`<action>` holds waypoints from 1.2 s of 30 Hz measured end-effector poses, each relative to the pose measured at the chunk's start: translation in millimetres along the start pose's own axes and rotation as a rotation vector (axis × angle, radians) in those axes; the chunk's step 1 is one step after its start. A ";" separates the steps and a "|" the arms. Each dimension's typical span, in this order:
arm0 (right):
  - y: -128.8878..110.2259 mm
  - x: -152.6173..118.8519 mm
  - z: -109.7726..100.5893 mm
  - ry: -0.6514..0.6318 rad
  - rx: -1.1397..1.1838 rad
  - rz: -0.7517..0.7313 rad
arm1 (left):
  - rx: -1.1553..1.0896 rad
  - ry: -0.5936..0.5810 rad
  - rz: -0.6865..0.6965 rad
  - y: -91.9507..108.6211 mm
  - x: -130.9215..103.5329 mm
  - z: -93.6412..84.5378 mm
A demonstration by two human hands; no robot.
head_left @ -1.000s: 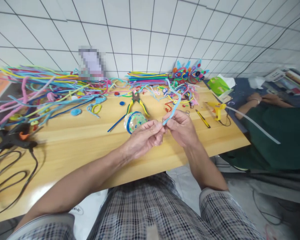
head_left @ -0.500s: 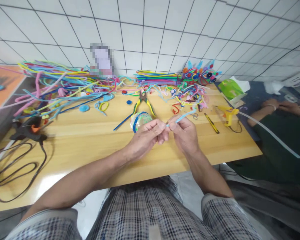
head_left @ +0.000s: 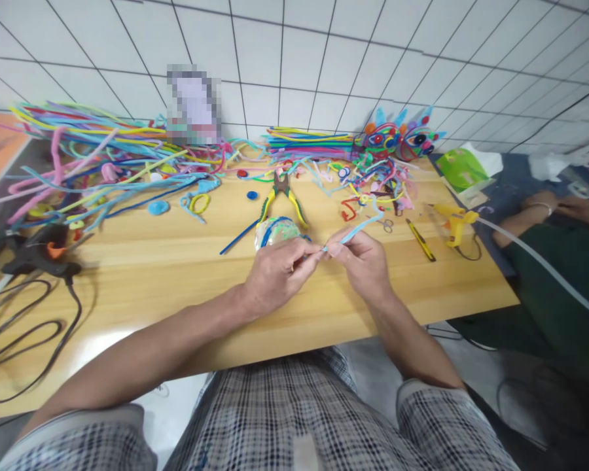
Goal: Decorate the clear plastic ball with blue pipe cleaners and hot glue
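A light blue pipe cleaner (head_left: 360, 227) runs between my fingertips, its longer free end curving up and away to the right. My right hand (head_left: 366, 261) pinches it between thumb and forefinger. The thumb and forefinger of my left hand (head_left: 277, 271) are closed on its short end, which they mostly hide. Just behind my left hand sits a round, clear-wrapped bundle (head_left: 277, 229) with blue and green in it, partly covered by that hand. Beyond it lie pliers (head_left: 281, 193) with yellow-green handles, and a dark blue pipe cleaner (head_left: 238, 237) is to the left.
Heaps of coloured pipe cleaners (head_left: 103, 157) line the back left. At right lie a yellow cutter knife (head_left: 421, 240), small scissors (head_left: 387, 226) and a yellow glue gun (head_left: 454, 222). A black power strip (head_left: 39, 252) with cable lies left. Another person's hands (head_left: 559, 206) are at far right.
My left hand has turned over so its back faces up, with its fingertips still at the pipe cleaner's end. My right hand has barely moved. The view has shifted slightly.
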State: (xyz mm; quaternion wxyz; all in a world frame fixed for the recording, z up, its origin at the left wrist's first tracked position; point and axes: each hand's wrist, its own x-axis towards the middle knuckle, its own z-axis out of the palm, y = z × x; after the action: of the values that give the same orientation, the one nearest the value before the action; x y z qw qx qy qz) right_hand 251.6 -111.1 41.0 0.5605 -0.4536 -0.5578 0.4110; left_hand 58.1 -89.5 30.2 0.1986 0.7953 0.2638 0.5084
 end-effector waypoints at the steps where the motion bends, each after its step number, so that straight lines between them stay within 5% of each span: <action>1: 0.6 -0.3 -0.1 -0.001 -0.003 0.000 | 0.004 0.005 0.001 -0.6 -0.8 -0.3; 9: -2.1 -3.9 -4.9 -0.074 -0.101 0.032 | -0.129 -0.086 -0.194 0.3 -12.6 -9.0; 17: -6.3 5.3 2.0 -0.127 -0.074 0.099 | -0.077 -0.040 -0.094 -2.0 -19.1 -19.6; 20: -4.2 15.6 3.9 -0.107 -0.051 0.091 | 0.007 0.034 -0.031 -14.9 -19.5 -34.0; 23: 0.7 30.9 5.2 -0.068 -0.043 0.044 | 0.125 0.070 -0.144 -40.6 -21.1 -49.6; 29: 17.3 56.4 17.0 -0.072 -0.151 0.084 | -0.060 -0.209 -0.397 -80.8 -25.9 -48.2; 36: 31.7 53.3 26.4 -0.126 -0.170 0.154 | -0.274 -0.227 -0.481 -68.2 -29.4 -34.9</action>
State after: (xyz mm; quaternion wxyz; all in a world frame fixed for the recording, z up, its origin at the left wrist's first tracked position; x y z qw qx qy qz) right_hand 228.8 -50.3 23.0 0.4507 -0.5144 -0.5881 0.4317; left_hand 1.3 -52.8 -16.2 0.4470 0.7277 0.3496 0.3853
